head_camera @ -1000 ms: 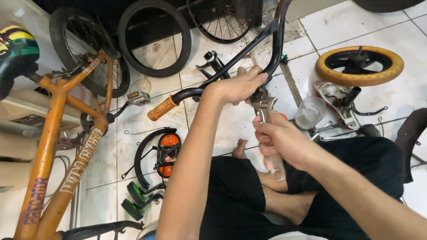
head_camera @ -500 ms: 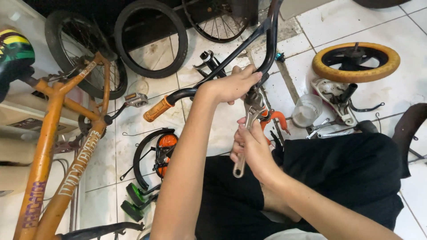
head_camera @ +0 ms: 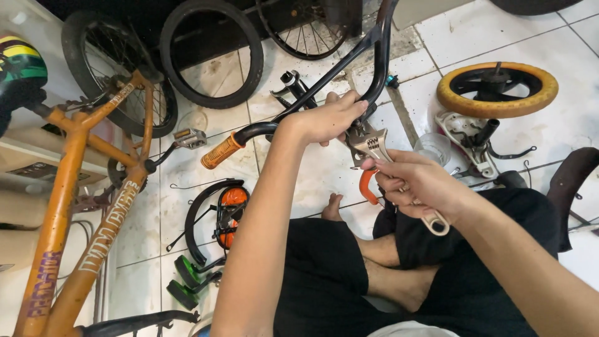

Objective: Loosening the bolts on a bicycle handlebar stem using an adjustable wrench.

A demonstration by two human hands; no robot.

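Observation:
A black bicycle handlebar [head_camera: 374, 68] with an orange grip [head_camera: 219, 152] is raised over my lap. My left hand [head_camera: 327, 118] is wrapped around its lower bar near the middle. My right hand [head_camera: 419, 185] grips the handle of a silver adjustable wrench [head_camera: 373, 146]. The wrench's jaws sit on a fitting of the handlebar just under my left hand. I sit cross-legged on the white tiled floor [head_camera: 324, 181] in black shorts.
An orange bicycle frame [head_camera: 81, 206] stands at the left. Black wheels and a tyre [head_camera: 209, 53] lean at the back. A small wheel with an orange tyre [head_camera: 497, 88] lies at the right. A black mudguard, green pedals and orange-handled pliers [head_camera: 367, 187] lie on the floor.
My right hand has swung the wrench's handle down and to the right, from beside my knees up close to the handlebar. My left hand has kept its hold on the bar.

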